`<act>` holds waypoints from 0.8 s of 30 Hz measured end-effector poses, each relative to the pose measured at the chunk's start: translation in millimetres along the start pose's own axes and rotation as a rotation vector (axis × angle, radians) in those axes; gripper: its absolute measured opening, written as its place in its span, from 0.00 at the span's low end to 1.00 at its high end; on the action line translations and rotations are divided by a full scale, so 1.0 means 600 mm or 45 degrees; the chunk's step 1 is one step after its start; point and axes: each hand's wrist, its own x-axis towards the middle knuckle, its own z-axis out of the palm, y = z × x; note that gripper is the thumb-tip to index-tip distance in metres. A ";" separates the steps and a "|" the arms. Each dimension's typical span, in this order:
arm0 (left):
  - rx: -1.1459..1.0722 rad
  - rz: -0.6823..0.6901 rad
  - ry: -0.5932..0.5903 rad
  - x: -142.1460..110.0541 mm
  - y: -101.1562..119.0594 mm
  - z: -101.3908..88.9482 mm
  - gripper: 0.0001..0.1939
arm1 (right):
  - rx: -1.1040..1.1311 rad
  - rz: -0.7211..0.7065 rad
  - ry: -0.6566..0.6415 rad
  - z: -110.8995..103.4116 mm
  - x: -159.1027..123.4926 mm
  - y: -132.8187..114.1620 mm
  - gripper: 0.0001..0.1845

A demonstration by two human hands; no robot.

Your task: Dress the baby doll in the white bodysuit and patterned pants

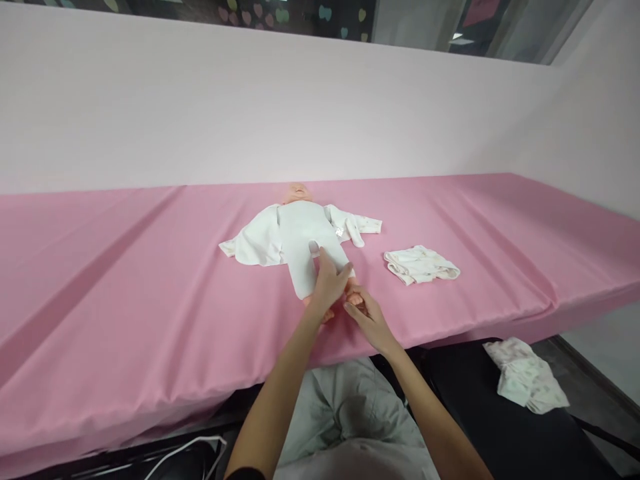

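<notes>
A baby doll (299,193) lies on its back on the pink-covered table, head away from me. Plain white pants (303,230) cover its trunk and legs, with bare feet showing at the near end. A white long-sleeved baby top (260,238) spreads out on both sides of the trunk. My left hand (330,283) is on the pants leg at the right, thumb and fingers around the fabric near the cuff. My right hand (369,320) closes on the doll's foot (355,298) just below that cuff. The other foot (329,315) sits beside my left wrist.
A folded white printed baby garment (421,265) lies on the pink table cover (150,287) to the right. Another bunched white cloth (527,377) rests on a black chair seat (465,393). A white wall (300,113) stands behind the table. A white cable (187,443) hangs at lower left.
</notes>
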 end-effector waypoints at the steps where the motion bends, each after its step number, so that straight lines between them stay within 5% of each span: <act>1: -0.075 -0.049 0.001 0.004 -0.002 0.003 0.47 | -0.008 0.011 -0.002 -0.001 0.000 0.000 0.11; 7: -0.379 -0.120 0.071 0.007 -0.009 0.007 0.44 | 0.093 0.071 -0.080 -0.005 0.001 0.003 0.16; 15: -0.363 -0.094 0.167 0.018 -0.024 0.012 0.42 | 0.487 0.253 0.004 0.026 -0.002 0.003 0.19; 20: -0.519 -0.200 0.079 0.011 -0.014 0.009 0.46 | 0.794 0.280 0.101 0.058 -0.003 -0.005 0.20; 24: -0.567 -0.296 0.073 0.006 0.000 0.009 0.45 | 0.777 0.250 0.102 0.057 -0.001 -0.008 0.20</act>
